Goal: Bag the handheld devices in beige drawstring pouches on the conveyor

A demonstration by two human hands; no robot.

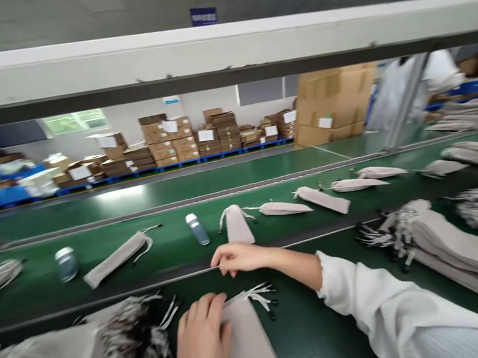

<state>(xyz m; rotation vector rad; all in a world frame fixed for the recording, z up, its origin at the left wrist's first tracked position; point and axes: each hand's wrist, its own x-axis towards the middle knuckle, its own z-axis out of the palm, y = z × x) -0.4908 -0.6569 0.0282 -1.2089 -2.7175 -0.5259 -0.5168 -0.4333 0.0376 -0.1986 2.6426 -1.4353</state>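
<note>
My left hand (pixel 203 345) lies along the left edge of a flat grey drawstring pouch (pixel 251 355) on the near green surface, fingers stretched forward and the thumb by the cloth. White cords with dark ends stick out from that pouch's top. Reaching over the metal edge of the belt, my right hand (pixel 239 258) has loosely bent, parted fingers with nothing visible in them. Just beyond it on the belt stands out a filled grey pouch (pixel 238 225), apart from the fingertips as far as I can see. A blue bottle with a white cap (pixel 197 229) lies to its left.
The green belt (pixel 129 291) carries several filled pouches (pixel 323 199) and another capped blue container (pixel 66 264). Piles of pouches lie at near left (pixel 112 349) and right (pixel 473 248). A white beam (pixel 217 53) crosses above; cartons (pixel 336 103) and a person in white (pixel 399 92) are behind.
</note>
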